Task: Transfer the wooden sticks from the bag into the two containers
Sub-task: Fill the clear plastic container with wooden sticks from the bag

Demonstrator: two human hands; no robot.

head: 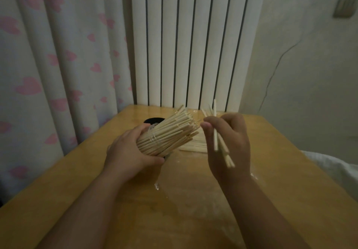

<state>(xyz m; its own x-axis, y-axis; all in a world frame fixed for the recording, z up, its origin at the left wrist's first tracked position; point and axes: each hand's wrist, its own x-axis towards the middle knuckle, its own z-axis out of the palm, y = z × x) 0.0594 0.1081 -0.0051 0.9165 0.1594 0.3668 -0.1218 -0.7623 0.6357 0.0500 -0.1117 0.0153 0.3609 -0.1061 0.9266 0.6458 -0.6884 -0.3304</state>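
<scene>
My left hand [127, 151] grips a thick bundle of pale wooden sticks [166, 134], tilted with its loose ends pointing up and to the right. The bundle hides most of a black container [153, 121] behind it; only the container's dark rim shows. My right hand [228, 144] holds a few loose sticks [215, 130] upright between its fingers, just right of the bundle. More sticks [195, 146] lie flat on the clear plastic bag [193, 173] spread over the table. A second container is not visible.
The wooden table [77, 200] fills the lower view. A curtain with pink hearts [48, 64] hangs at the left, a white radiator [189, 45] stands behind the table, and white bedding [337, 169] touches the right edge.
</scene>
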